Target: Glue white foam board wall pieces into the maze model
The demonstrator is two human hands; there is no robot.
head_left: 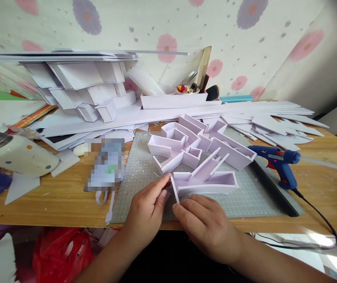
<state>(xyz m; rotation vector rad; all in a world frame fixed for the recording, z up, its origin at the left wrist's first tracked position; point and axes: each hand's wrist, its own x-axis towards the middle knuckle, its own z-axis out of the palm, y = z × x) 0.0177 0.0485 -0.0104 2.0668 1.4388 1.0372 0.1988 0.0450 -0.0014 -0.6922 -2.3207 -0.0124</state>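
Note:
A small open box of white foam board lies on the grey cutting mat, its narrow end panel on the left. My left hand is closed, its fingertips pressed against the top of that end panel. My right hand is closed at the box's near side, with the thumb and fingers at the panel's lower edge and along the front wall. Two slanting strips stick up from the box's far side. Right behind it stand joined white foam-board compartments with angled walls.
At the right a blue hot glue gun and a long black bar lie by the cutting mat. Left are a blurred phone and a tipped white flask. Stacked white boxes and board offcuts fill the back.

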